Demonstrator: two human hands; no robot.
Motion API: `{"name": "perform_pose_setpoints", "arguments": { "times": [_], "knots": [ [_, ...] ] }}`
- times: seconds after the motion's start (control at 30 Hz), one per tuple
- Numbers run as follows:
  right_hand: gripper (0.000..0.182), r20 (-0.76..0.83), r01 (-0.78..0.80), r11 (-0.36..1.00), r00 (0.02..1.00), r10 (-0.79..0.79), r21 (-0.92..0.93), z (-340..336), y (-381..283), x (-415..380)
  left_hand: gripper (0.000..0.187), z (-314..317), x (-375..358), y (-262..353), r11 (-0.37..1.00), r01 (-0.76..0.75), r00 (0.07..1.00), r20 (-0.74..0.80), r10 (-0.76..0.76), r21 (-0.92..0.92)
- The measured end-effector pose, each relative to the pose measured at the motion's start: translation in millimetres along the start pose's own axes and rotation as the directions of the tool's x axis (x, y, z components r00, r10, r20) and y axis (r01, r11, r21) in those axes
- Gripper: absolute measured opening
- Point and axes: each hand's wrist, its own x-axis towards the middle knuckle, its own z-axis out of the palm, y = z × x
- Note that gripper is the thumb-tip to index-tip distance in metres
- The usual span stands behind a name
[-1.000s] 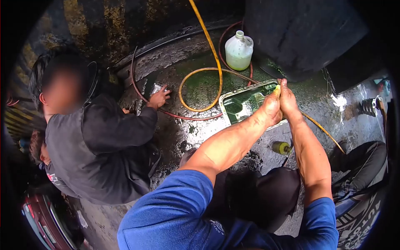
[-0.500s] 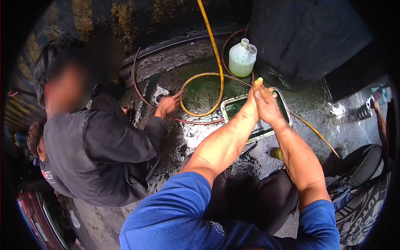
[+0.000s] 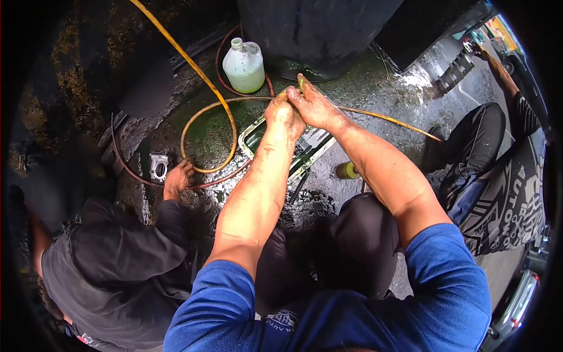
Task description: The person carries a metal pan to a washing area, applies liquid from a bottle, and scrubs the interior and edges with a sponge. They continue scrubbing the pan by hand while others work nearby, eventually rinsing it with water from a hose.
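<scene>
My left hand (image 3: 284,114) and my right hand (image 3: 314,108) meet over a rectangular metal pan (image 3: 253,136) that holds dark liquid. The left fingers are closed round something small and yellowish, too hidden to name. My right thumb presses against the left hand, and its fingers curl around a bit of the same yellowish-green stuff. Just behind the hands stands a translucent jug (image 3: 244,67) with pale green liquid and no cap. A yellow hose (image 3: 229,111) loops to the left of the pan.
At the left a co-worker in dark clothes (image 3: 117,258) reaches to a metal part (image 3: 158,167). Another person (image 3: 504,176) sits at the right, a hand at a coil spring part (image 3: 454,73). A dark barrel (image 3: 316,35) stands behind; a yellow-green container (image 3: 347,171) lies near my knee.
The view has turned to the right, so the jug, pan and co-worker appear farther left. My hands remain together over the pan, with the right fingers more curled.
</scene>
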Motion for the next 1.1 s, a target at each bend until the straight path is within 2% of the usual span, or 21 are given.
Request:
{"name": "perform_pose_setpoints", "arguments": {
  "times": [0.07,0.1,0.13,0.17,0.2,0.23,0.27,0.33,0.4,0.47,0.53,0.57,0.6,0.67,0.73,0.77,0.87,0.93,1.0,1.07,1.1],
  "knots": [
    [0.095,0.095,-0.065,0.994,0.993,0.074,-0.092,-18.2,32.8,-29.3,0.011,-6.6,0.4,15.5,0.986,0.160,0.971,-0.190,-0.147,0.052],
    [0.095,0.186,-0.177,0.942,0.954,0.235,-0.283,-33.4,41.5,-50.8,0.012,-7.4,-1.5,20.6,0.988,0.137,0.968,-0.222,-0.117,0.074],
    [0.098,0.313,-0.196,0.869,0.878,0.362,-0.454,-47.0,54.7,-68.3,0.013,-8.3,-2.8,27.6,0.990,0.107,0.965,-0.252,-0.079,0.097],
    [0.100,0.294,-0.173,0.782,0.861,0.416,-0.598,-47.9,82.6,-93.2,0.013,-12.7,-6.0,36.8,0.992,0.110,0.971,-0.221,-0.095,0.057],
    [0.102,0.314,-0.234,0.675,0.748,0.585,-0.700,-56.9,85.7,-113.6,0.010,-12.3,-7.0,41.8,0.986,0.106,0.971,-0.227,-0.074,0.130],
    [0.102,0.305,-0.298,0.624,0.673,0.674,-0.722,-59.8,96.8,-133.2,0.010,-8.5,-9.9,43.7,0.980,0.083,0.961,-0.277,-0.030,0.183],
    [0.100,0.284,-0.349,0.599,0.640,0.714,-0.720,-53.2,128.1,-149.4,0.012,-7.1,-13.3,45.5,0.978,0.096,0.970,-0.237,-0.050,0.186],
    [0.065,0.085,-0.502,0.702,0.780,0.619,-0.506,-45.5,162.9,-178.6,0.017,-10.8,-14.5,43.1,0.967,0.109,0.982,-0.174,-0.070,0.230],
    [0.050,0.023,-0.505,0.739,0.819,0.573,-0.446,-38.4,181.1,-178.2,0.019,-8.9,-17.1,40.5,0.960,0.124,0.985,-0.150,-0.087,0.253],
    [0.043,0.094,-0.370,0.761,0.868,0.488,-0.533,-46.2,177.3,-169.6,0.018,-3.8,-16.8,33.3,0.950,0.114,0.987,-0.145,-0.074,0.291],
    [0.037,0.196,-0.218,0.785,0.898,0.394,-0.580,-53.5,124.3,-140.4,0.018,3.4,-25.9,43.5,0.953,0.063,0.989,-0.150,-0.018,0.297],
    [0.033,0.209,-0.156,0.800,0.920,0.331,-0.580,-61.1,101.7,-128.3,0.015,-1.0,-21.1,49.8,0.970,0.054,0.995,-0.089,-0.033,0.237],
    [0.032,0.215,-0.083,0.833,0.948,0.236,-0.546,-68.8,81.8,-116.7,0.008,7.4,-25.0,55.8,0.976,-0.003,0.995,-0.100,0.025,0.218],
    [0.031,0.224,0.040,0.915,0.973,0.056,-0.402,-79.5,37.0,-97.2,0.013,11.0,-25.5,70.2,0.972,-0.087,0.992,-0.069,0.105,0.220],
    [0.031,0.268,-0.042,0.968,0.957,0.110,-0.248,-75.5,-10.7,-76.9,0.011,15.9,-28.1,85.6,0.977,-0.114,0.992,-0.038,0.123,0.178],
    [0.030,0.282,0.030,0.980,0.959,0.028,-0.198,-64.4,-19.5,-67.6,0.008,18.8,-30.2,91.3,0.976,-0.133,0.989,-0.042,0.143,0.174],
    [0.035,0.431,0.062,0.987,0.902,0.008,-0.146,-6.7,-49.5,-38.7,0.010,18.0,-29.6,102.5,0.983,-0.145,0.982,-0.102,0.156,0.111],
    [0.033,0.495,0.098,0.984,0.869,-0.013,-0.146,47.0,-59.9,-26.3,0.017,20.0,-35.1,106.0,0.967,-0.166,0.964,-0.177,0.201,0.194],
    [0.028,0.732,0.454,0.866,0.660,-0.169,-0.210,90.4,-85.2,-19.0,0.019,14.7,-35.1,108.5,0.966,-0.164,0.957,-0.205,0.204,0.199],
    [0.025,0.733,0.538,0.833,0.617,-0.285,-0.129,142.5,-65.6,-17.4,0.019,14.3,-38.4,112.3,0.965,-0.164,0.949,-0.233,0.211,0.206],
    [0.026,0.704,0.509,0.859,0.630,-0.329,-0.055,159.6,-59.4,-16.3,0.018,12.6,-40.2,116.0,0.966,-0.178,0.951,-0.220,0.217,0.185]
  ]
}}
